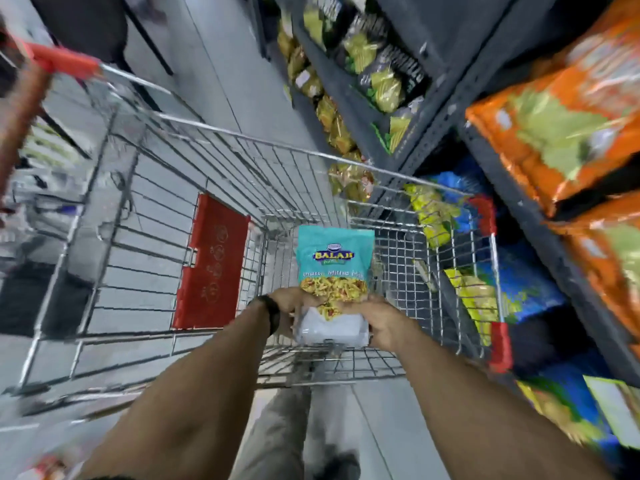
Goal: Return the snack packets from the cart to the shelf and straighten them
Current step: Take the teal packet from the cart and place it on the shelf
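Note:
A teal snack packet [334,258] with a yellow mix pictured on it stands upright inside the wire cart [221,157], near its narrow front end. My left hand [285,308] grips the packet's lower left edge. Its lower right edge is held by my right hand [384,322]. A white packet [330,329] lies between my hands, just below the teal one; whether my fingers also hold it I cannot tell. The dark shelf [446,88] rises on the right of the cart, stocked with snack packets.
Orange packets [561,126] fill the upper right shelf; yellow and blue packets [485,289] sit lower beside the cart. Black and green packets [381,64] line a farther shelf. A red flap [211,265] hangs inside the cart. The grey aisle floor [221,64] runs ahead.

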A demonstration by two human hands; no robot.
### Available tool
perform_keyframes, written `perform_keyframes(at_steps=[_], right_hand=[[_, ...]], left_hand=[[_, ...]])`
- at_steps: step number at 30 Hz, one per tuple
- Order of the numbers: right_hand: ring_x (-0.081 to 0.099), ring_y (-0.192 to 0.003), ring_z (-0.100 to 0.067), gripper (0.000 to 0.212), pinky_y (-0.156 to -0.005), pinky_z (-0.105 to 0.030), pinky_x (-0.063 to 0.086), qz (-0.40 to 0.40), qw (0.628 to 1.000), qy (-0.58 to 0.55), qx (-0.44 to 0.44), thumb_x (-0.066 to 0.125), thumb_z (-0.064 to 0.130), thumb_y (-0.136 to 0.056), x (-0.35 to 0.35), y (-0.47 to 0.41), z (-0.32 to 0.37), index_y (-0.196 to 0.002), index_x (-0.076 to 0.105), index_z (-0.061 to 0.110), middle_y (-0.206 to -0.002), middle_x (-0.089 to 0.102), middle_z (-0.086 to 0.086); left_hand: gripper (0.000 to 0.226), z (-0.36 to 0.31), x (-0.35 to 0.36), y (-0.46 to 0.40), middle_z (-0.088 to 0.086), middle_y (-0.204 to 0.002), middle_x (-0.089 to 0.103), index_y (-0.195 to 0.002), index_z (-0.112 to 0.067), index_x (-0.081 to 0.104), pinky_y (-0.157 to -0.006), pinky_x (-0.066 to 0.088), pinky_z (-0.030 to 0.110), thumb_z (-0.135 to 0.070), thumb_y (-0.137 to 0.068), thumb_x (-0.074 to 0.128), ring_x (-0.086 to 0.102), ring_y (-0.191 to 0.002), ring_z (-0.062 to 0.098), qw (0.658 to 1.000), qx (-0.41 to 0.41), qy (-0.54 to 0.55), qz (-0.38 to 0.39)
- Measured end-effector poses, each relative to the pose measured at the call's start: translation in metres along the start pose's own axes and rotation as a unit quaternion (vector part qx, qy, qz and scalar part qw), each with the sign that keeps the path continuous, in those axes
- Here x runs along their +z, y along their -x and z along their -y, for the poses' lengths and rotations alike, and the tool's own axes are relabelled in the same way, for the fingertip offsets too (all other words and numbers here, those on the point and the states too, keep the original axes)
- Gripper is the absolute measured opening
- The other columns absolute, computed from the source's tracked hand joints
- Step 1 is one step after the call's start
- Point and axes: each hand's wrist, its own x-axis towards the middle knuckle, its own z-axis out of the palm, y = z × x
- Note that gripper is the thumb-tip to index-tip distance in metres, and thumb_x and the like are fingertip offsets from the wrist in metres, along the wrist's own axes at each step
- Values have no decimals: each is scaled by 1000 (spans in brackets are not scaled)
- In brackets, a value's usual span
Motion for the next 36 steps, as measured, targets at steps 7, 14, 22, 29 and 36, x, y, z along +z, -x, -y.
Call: perform_keyframes(at_steps=[7,14,22,29,36], right_hand=[[73,-107,-29,43,-97,-46,58,-22,984,-40,-171,89,9,-77,8,172,24,-112,65,14,-111,79,-9],[78,-99,-25,64,-94,-43,63,-45,924,-43,-376,98,19,-58,-30,343,21,-116,72,8,-114,82,-12],[78,-80,-7,40,-67,-21,61,-147,787,-59,-597,83,-8,-76,-95,531,39,-112,72,7,-88,84,6],[78,-87,-13,50,-75,-32,62,-359,676,-108,-635,92,4,-69,-189,604,60,-115,73,4,-100,84,1],[77,-101,-25,44,-86,-42,63,-489,625,-164,-586,93,2,-66,-245,598,75,-97,72,27,-100,82,1]], left_hand=[[16,0,49,136,-7,-51,71,-85,-14,64,-52,60,30,-19,-87,78,69,-44,11,983,181,0,-6],[41,-1,120,274,12,-115,80,-128,-4,66,-84,65,45,-2,-87,74,79,-96,25,911,408,-22,52],[43,-60,233,429,10,-127,76,-129,-11,65,-89,62,41,6,-90,66,74,-114,30,778,610,-76,134],[49,-155,360,470,10,-123,77,-130,-10,65,-93,61,43,4,-84,75,74,-108,25,698,673,-160,188],[94,-252,452,401,4,-151,58,-143,-30,53,-111,51,51,-41,-60,97,59,-136,23,654,691,-249,182]])
